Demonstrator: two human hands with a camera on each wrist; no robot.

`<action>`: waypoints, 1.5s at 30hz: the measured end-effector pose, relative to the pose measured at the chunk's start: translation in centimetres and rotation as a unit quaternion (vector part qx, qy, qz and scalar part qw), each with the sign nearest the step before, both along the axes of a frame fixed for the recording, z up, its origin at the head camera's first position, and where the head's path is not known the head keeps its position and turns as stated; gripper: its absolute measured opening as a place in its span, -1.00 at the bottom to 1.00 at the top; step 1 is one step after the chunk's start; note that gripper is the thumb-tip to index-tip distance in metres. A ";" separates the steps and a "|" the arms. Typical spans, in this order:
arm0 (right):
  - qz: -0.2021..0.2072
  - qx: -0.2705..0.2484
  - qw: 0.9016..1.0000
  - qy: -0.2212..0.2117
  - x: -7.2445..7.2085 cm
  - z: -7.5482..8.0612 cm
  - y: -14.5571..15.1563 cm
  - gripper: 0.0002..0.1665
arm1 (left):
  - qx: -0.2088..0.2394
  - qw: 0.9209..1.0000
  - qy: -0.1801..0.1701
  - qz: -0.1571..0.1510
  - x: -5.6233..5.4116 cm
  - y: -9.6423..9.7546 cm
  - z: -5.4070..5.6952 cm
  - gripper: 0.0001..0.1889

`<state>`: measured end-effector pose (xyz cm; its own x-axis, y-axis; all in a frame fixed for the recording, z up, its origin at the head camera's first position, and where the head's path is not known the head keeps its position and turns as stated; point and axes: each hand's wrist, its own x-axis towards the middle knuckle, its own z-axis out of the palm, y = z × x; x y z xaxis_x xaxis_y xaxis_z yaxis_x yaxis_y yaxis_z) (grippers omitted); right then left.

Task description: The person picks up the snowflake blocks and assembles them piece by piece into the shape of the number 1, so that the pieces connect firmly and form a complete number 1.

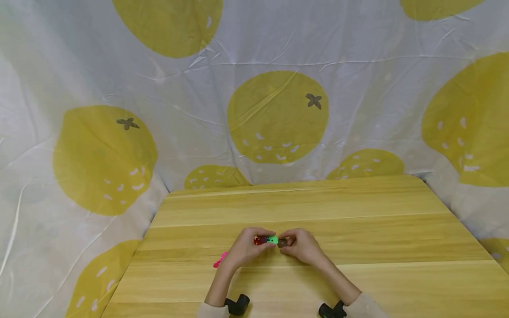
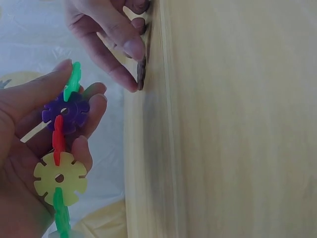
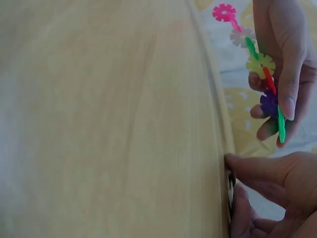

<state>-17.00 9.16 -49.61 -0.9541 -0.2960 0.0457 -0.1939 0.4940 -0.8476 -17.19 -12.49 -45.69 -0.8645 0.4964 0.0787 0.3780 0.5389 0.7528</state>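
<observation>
My left hand (image 1: pixel 244 248) holds a chain of notched plastic discs above the table. In the left wrist view its green end disc (image 2: pixel 73 82) is pinched near the fingertips, followed by a purple disc (image 2: pixel 67 113), a red disc (image 2: pixel 58 141) and a yellow disc (image 2: pixel 60 179). A second green disc (image 3: pixel 251 48), a pale disc (image 3: pixel 241 37) and pink discs (image 3: pixel 224 13) make up the far end, past the wrist. My right hand (image 1: pixel 305 247) pinches a brown disc (image 2: pixel 141 74), partly hidden by fingers, just right of the chain's green end and apart from it.
A wooden table (image 1: pixel 358 221) lies under both hands. Behind it hangs a white cloth (image 1: pixel 358 88) with large yellow fruit prints. Black wrist devices (image 1: pixel 237 304) sit at both forearms.
</observation>
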 end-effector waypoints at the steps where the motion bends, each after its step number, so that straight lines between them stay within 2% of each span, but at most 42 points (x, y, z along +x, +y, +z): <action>1: -0.003 0.008 1.000 0.003 0.1 0.0 -0.1 -0.68 | 0.000 1.000 0.000 -0.001 0.0 0.0 0.0 -0.69; 8: -0.042 0.055 0.997 0.022 0.9 0.3 -0.1 -0.71 | 0.009 1.000 -0.010 -0.010 0.2 0.1 0.0 -0.69; 12: -0.041 0.065 0.997 0.009 1.4 0.5 0.6 -0.66 | 0.022 0.999 -0.021 -0.021 0.2 0.1 -0.1 -0.65; 15: -0.014 0.024 0.999 -0.018 1.5 0.4 1.6 -0.65 | 0.027 0.999 -0.023 -0.026 0.1 0.2 -0.2 -0.63; 17: 0.011 -0.024 0.998 -0.051 1.6 0.3 2.3 -0.66 | 0.029 0.999 -0.022 -0.025 0.1 0.3 -0.2 -0.64; 20: 0.047 -0.096 0.990 -0.097 1.7 0.0 3.3 -0.65 | 0.032 0.999 -0.020 -0.022 0.1 0.3 -0.2 -0.65; 23: 0.057 -0.161 0.979 -0.115 1.8 -0.1 4.0 -0.61 | 0.034 0.999 -0.018 -0.021 0.1 0.4 -0.1 -0.65; 28: 0.053 -0.221 0.969 -0.094 1.8 -0.1 4.1 -0.63 | 0.036 0.999 -0.012 -0.026 0.3 0.5 0.1 -0.65; 33: 0.061 -0.215 0.973 -0.059 2.0 0.2 3.6 -0.64 | 0.040 0.999 -0.011 -0.032 0.3 0.6 0.4 -0.63; 39: 0.029 -0.200 0.979 0.004 2.0 0.6 3.0 -0.73 | 0.062 0.997 -0.028 -0.028 0.3 0.4 0.6 -0.64; 45: 0.034 -0.202 0.979 0.015 1.8 1.4 2.4 -0.73 | 0.076 0.996 -0.034 -0.033 0.3 0.1 0.7 -0.67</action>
